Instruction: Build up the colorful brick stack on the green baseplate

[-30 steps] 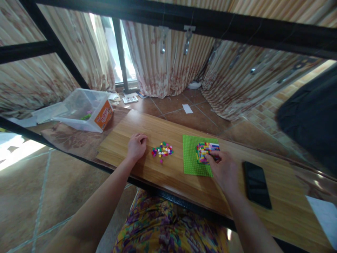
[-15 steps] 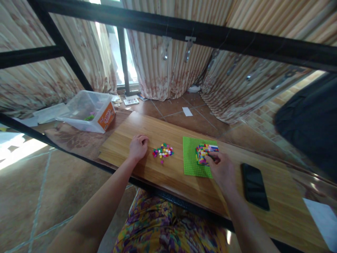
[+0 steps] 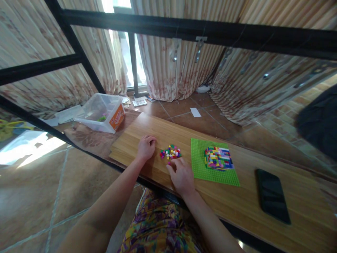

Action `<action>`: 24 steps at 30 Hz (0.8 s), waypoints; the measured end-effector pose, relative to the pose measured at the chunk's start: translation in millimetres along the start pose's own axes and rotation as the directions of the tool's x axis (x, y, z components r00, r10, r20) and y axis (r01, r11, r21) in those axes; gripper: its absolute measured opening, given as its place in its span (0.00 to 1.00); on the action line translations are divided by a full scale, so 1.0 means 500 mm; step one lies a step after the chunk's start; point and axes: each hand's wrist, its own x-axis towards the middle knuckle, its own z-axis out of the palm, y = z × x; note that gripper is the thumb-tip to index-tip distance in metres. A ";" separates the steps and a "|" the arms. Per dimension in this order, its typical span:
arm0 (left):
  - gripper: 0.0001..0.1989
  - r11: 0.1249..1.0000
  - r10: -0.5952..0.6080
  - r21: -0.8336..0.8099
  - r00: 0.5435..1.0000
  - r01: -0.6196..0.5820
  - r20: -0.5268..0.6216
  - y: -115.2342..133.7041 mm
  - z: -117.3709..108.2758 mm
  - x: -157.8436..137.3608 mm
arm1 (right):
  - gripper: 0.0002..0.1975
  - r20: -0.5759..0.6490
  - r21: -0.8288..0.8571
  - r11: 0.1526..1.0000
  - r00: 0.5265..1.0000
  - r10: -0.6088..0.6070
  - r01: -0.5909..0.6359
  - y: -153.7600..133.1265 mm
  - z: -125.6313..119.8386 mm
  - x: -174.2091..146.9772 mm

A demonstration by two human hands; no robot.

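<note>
A heap of small multicoloured toy bricks (image 3: 171,151) lies on the wooden table between my two hands. My right hand (image 3: 182,175) is at the near edge of the heap, thumb and forefinger apart beside a magenta brick (image 3: 169,163); nothing shows held in it. Left of the heap, my left hand (image 3: 146,147) rests on the tabletop with its fingers curled in, and no brick is visible in it. On a green baseplate (image 3: 197,165) to the right stands a block (image 3: 218,158) built of many coloured bricks, which no hand touches.
A black phone (image 3: 272,195) lies on the table (image 3: 242,207) to the right of the baseplate. A clear plastic bin (image 3: 92,123) with an orange label stands beyond the table's left end. Black metal bars (image 3: 168,23) cross in front of the curtains.
My right hand has left the brick block on the baseplate and moved left to the loose heap. My left hand stays in place on the table. The view has shifted slightly.
</note>
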 end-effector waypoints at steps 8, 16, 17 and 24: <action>0.11 1.000 0.000 0.000 1.000 0.000 -0.007 0.002 -0.003 0.002 | 0.09 -0.017 0.029 0.998 0.998 -0.062 0.062 0.004 0.014 0.002; 0.11 1.000 -0.001 0.005 1.000 0.001 0.007 0.000 -0.004 0.002 | 0.09 -0.020 0.321 0.941 0.993 0.120 -0.107 0.058 -0.078 -0.049; 0.11 1.000 -0.001 0.006 1.000 0.001 0.009 0.000 -0.005 0.002 | 0.09 -0.041 0.325 0.939 0.991 0.130 -0.110 0.069 -0.094 -0.055; 0.11 1.000 0.008 0.006 1.000 -0.008 0.002 0.002 -0.005 0.003 | 0.13 -0.241 0.158 0.983 0.961 0.132 -0.096 0.143 -0.188 -0.048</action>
